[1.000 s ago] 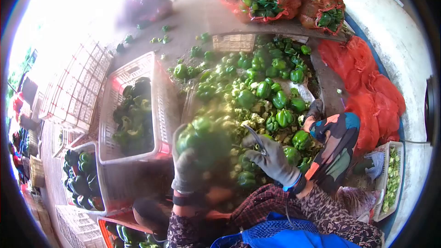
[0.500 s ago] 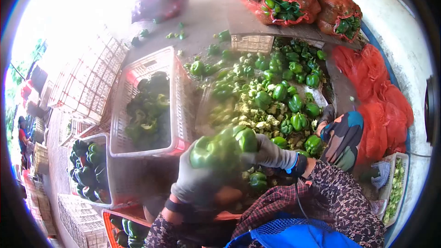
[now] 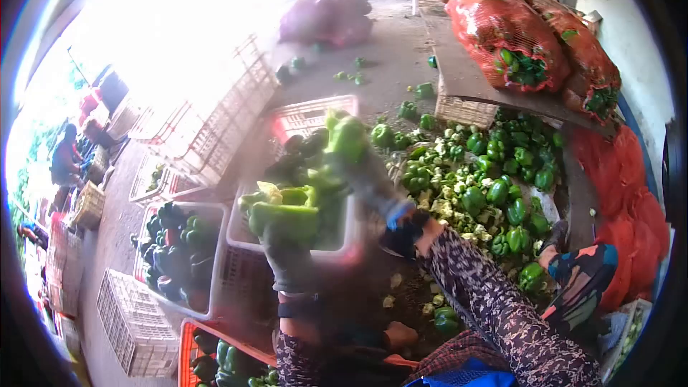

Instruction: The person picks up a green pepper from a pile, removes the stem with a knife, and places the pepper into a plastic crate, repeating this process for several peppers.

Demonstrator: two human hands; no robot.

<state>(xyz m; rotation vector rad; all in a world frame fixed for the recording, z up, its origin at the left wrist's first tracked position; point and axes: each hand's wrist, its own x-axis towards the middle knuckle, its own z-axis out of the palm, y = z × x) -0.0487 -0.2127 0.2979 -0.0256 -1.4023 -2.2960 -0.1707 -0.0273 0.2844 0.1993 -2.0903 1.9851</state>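
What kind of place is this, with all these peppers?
Probably a produce sorting or packing yard: a heap of green peppers on the ground, red mesh sacks stuffed with more, and white plastic crates partly filled.

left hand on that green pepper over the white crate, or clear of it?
Touching. Head view: the gloved left hand grips the green pepper from below, above the white crate.

No legible text or labels anywhere.
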